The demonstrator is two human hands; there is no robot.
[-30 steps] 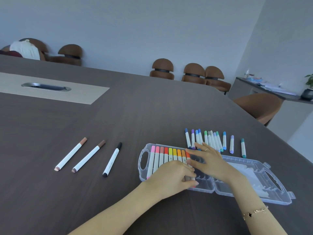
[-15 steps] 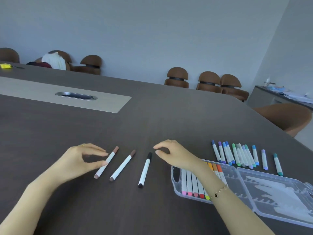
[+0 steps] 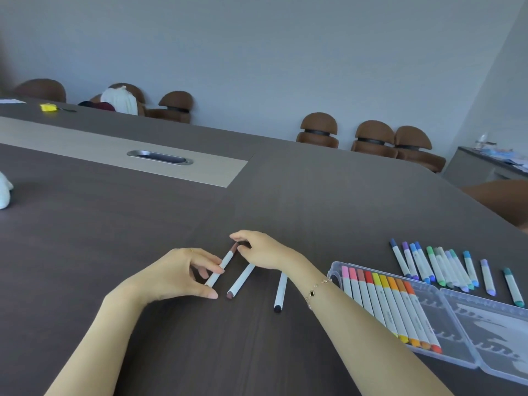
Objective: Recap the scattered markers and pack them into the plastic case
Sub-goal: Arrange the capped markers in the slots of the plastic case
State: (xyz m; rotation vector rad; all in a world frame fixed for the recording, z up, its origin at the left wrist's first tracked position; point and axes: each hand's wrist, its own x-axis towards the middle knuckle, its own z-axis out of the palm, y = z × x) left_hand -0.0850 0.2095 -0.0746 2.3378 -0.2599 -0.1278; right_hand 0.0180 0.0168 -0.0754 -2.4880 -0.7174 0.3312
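Observation:
Three white markers lie on the dark table in front of me. My left hand [image 3: 183, 274] pinches the barrel of the leftmost marker [image 3: 222, 266], which has a brown cap. My right hand [image 3: 261, 250] pinches that cap at the marker's far end. A second brown-tipped marker [image 3: 239, 282] and a black-tipped marker [image 3: 280, 292] lie just right of it, partly under my right wrist. The clear plastic case [image 3: 457, 358] lies open at the right, with several pink-to-orange markers [image 3: 385, 304] in its left half.
A row of several blue, green and purple markers [image 3: 445, 267] lies beyond the case. A metal cable slot [image 3: 160, 157] sits in the table's light strip. Brown chairs [image 3: 318, 131] line the far edge. A white object [image 3: 4, 192] is at the left edge.
My view has swung left from the case. Both hands left the case and moved to the three loose markers. The left hand took the leftmost marker's barrel and the right hand took its cap.

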